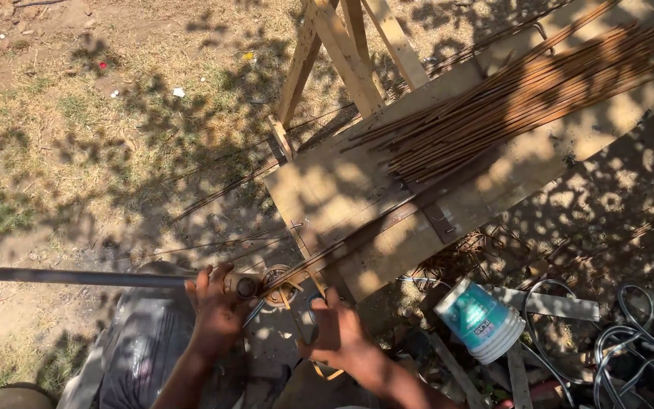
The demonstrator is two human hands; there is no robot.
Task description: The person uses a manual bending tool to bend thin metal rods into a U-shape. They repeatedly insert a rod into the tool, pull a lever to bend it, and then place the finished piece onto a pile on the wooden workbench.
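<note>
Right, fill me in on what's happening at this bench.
A person stands at a wooden workbench outdoors, in dappled shade. The left hand grips a long dark metal bar that runs out to the left, at a round fitting on the bench's near edge. The right hand rests on bent thin rod beside that fitting. A bundle of rusty straight rods lies on the bench top, and a teal and white bucket lies tipped on the ground.

Rust-brown rods — teal, white-rimmed bucket — dark lever.
</note>
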